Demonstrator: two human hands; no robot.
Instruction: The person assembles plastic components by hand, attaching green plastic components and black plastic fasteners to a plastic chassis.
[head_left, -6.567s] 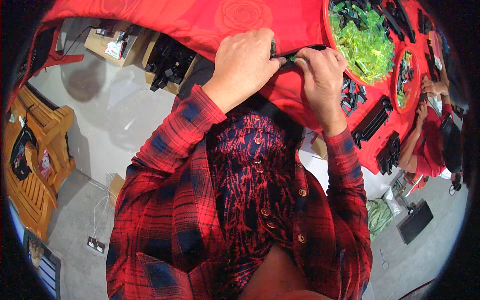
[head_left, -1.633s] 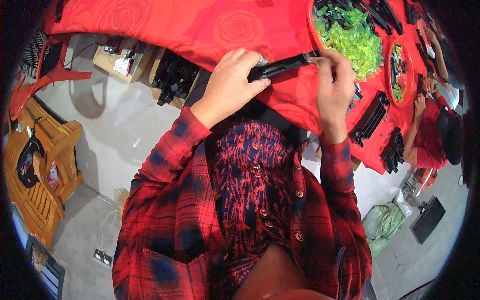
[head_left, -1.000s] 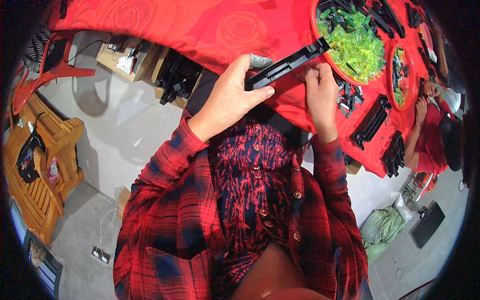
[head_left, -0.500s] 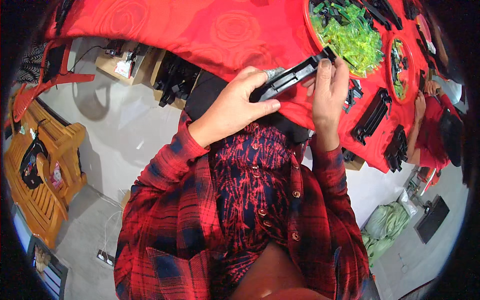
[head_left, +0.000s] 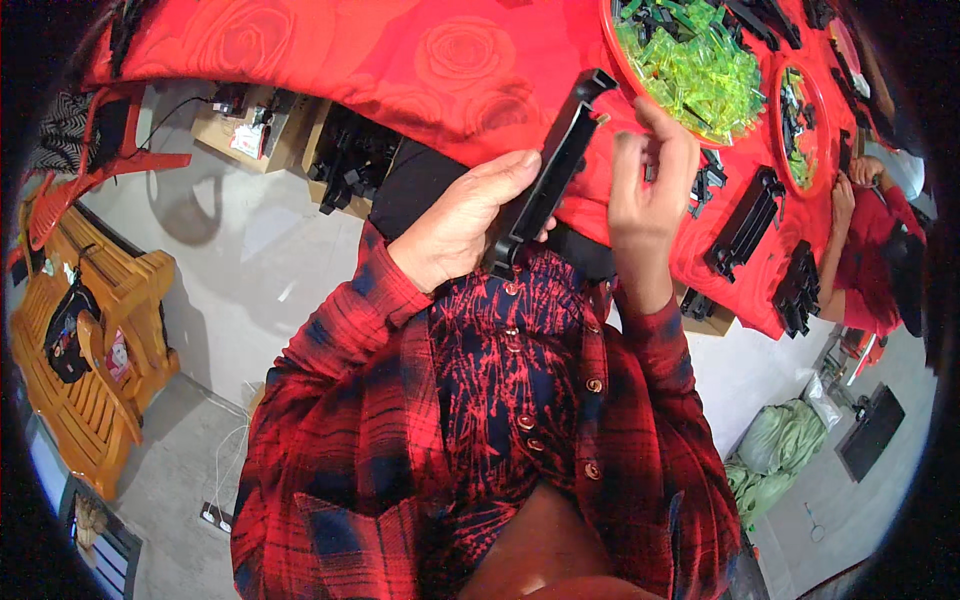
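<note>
My left hand (head_left: 455,222) grips a long, narrow black plastic part (head_left: 548,172), thumb on its near side and fingertips showing at its lower right. The part is slanted, its upper end pointing away from me over the red cloth, and its channel-like hollow faces up. A tiny brass-coloured bit (head_left: 603,119) shows beside its upper end. Just to the right, my right hand (head_left: 652,185) is off the part, fingers loosely bent and somewhat blurred, with nothing visible in them. Beyond it stands a round red basket (head_left: 612,50) of yellow-green translucent pieces (head_left: 705,75) and some black ones.
A red rose-patterned cloth (head_left: 330,40) covers the table. To the right are a smaller red basket (head_left: 826,130) of mixed pieces and several black parts (head_left: 745,225). A co-worker's arm (head_left: 840,240) reaches in there. Below the table edge sit cardboard boxes (head_left: 225,130); a wooden bench (head_left: 100,390) stands left.
The black part has swung more upright in my left hand, its far end moving up and left. My right hand has let go of that end and its fingers have bent.
</note>
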